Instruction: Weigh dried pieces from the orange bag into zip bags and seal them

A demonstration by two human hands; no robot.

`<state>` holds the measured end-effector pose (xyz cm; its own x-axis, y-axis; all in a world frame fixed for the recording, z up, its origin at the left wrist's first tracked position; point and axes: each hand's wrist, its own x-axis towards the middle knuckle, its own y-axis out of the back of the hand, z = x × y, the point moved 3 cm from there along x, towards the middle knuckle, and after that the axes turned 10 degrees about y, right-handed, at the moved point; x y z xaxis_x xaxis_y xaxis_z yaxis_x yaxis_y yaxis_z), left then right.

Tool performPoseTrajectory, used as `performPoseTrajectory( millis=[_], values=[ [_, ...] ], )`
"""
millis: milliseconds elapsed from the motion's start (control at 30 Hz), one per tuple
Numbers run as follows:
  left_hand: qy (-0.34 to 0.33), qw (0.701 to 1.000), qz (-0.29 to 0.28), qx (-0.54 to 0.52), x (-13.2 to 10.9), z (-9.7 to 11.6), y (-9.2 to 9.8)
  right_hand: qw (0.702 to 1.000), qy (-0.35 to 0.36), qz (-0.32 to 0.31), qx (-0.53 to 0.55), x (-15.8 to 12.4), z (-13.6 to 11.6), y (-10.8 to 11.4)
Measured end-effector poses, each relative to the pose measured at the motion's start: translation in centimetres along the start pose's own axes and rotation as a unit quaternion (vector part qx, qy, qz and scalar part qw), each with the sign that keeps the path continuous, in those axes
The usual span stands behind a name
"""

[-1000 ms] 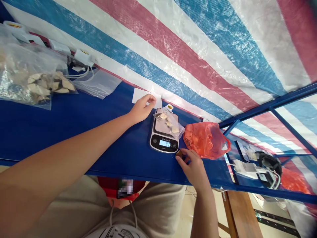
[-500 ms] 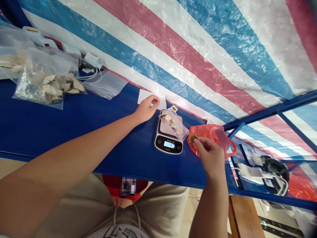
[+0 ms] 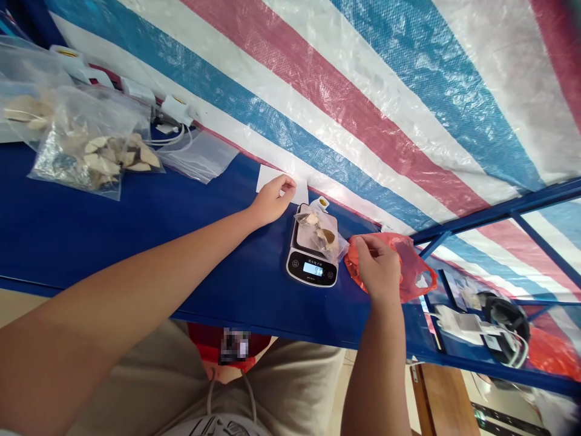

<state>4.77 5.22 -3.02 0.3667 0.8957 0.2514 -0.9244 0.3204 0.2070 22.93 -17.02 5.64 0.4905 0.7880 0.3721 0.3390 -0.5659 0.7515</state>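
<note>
A small digital kitchen scale (image 3: 312, 268) sits on the blue tabletop with its display lit; the digits are hard to read. On its pan lies a clear zip bag (image 3: 338, 247) with pale chips, and a brown, flat piece (image 3: 327, 236) on or in it; I cannot tell which. My left hand (image 3: 273, 201) rests behind and left of the scale by a white paper (image 3: 267, 177), its fingers curled and nothing visible in them. My right hand (image 3: 379, 266) is just right of the scale over a red plastic bag (image 3: 411, 266), fingers drawn together, nothing visible in them.
Clear bags of pale chips (image 3: 102, 160) lie at the left, beside flat zip bags (image 3: 200, 157) and white rolls (image 3: 177, 109). A small white roll (image 3: 321, 203) stands behind the scale. Striped sheeting (image 3: 290, 79) closes off the back. A blue frame bar (image 3: 481, 218) runs at the right.
The brown piece that was in my right hand is now on the scale with the bag. My right hand has let it go and shifted slightly up and left. My left hand has hardly moved.
</note>
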Motion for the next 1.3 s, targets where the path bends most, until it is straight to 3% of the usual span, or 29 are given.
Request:
performPoseTrajectory(
  millis=[200, 533, 767, 1300],
  values=[
    [0.009, 1.0, -0.002, 0.009, -0.1, 0.3, 0.2, 0.999, -0.014, 0.03, 0.02, -0.7, 0.8, 0.5],
    [0.01, 1.0, 0.004, -0.001, -0.1, 0.2, 0.2, 1.0, 0.012, 0.014, 0.016, -0.6, 0.0, -0.2],
    [0.009, 1.0, 0.006, 0.0, 0.0, 0.0, 0.2, 0.997, 0.071, 0.003, -0.023, 0.0, -1.2, -1.0],
    [0.005, 1.0, 0.007, -0.003, 0.1, -0.2, 0.1, 0.998, 0.058, -0.024, -0.023, 0.6, -1.4, -2.7]
  ],
)
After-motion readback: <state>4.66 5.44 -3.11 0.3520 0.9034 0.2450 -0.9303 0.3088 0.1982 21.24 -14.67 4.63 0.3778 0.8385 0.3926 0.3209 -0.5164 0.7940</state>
